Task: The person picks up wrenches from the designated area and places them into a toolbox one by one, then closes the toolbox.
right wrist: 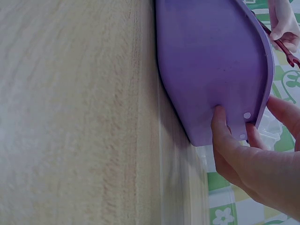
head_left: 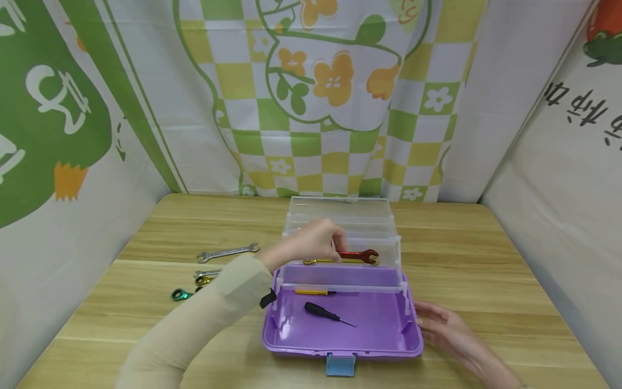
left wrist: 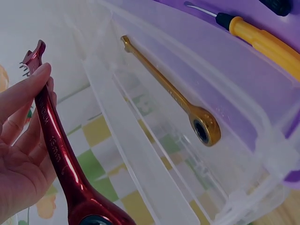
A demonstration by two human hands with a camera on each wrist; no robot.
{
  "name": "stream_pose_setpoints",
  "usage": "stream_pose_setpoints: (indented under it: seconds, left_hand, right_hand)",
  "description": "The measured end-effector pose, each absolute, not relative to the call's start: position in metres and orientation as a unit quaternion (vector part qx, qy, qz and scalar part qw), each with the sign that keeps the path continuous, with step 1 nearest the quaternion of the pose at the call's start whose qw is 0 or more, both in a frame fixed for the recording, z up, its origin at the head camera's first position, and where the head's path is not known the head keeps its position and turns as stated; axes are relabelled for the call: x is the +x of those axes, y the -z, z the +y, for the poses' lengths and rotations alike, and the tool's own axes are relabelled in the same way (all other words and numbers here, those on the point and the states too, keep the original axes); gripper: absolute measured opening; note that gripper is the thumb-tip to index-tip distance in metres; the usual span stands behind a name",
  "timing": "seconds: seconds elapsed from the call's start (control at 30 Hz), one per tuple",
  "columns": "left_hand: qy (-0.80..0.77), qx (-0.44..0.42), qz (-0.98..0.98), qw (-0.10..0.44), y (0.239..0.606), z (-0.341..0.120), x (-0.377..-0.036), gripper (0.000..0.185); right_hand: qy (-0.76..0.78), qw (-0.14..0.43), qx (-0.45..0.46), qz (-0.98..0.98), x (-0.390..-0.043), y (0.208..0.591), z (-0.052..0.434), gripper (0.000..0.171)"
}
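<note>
My left hand pinches a red ratcheting combination wrench by its shaft, up over the clear plastic trays of a purple toolbox. In the left wrist view the red wrench has its ring end toward the camera. A gold ratcheting wrench lies in a clear tray below it. On the toolbox's right side my right hand rests, and in the right wrist view its fingertips touch the outer wall and rim. A black screwdriver and a yellow-handled screwdriver lie in the purple base.
Left of the toolbox, a silver open-ended wrench lies on the wooden table. Nearer are another silver wrench, a gold one and a green one, partly hidden by my left sleeve. A blue latch hangs in front. Patterned curtains stand behind.
</note>
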State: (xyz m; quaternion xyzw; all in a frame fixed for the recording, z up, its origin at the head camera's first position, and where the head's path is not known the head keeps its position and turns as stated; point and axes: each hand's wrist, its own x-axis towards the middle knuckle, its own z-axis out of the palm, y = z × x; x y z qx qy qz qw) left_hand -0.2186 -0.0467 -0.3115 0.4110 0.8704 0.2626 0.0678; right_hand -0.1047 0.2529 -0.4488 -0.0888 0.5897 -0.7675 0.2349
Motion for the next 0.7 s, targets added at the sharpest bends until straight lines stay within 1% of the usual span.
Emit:
stream_pose_setpoints:
  seconds: [0.37, 0.53, 0.7]
  left_hand:
    - [-0.275, 0.39, 0.873, 0.095, 0.318, -0.027, -0.224, 0.017]
    - [-0.281, 0.4, 0.867, 0.095, 0.324, -0.022, -0.227, 0.018]
    - [-0.277, 0.403, 0.866, 0.108, 0.332, -0.018, -0.227, 0.017]
  right_hand:
    - [0.77, 0.236, -0.094, 0.585, -0.105, 0.448, 0.253, 0.037]
    - [0.776, 0.241, -0.106, 0.573, -0.106, 0.448, 0.253, 0.033]
    - [0.771, 0.239, -0.1, 0.582, -0.105, 0.448, 0.253, 0.034]
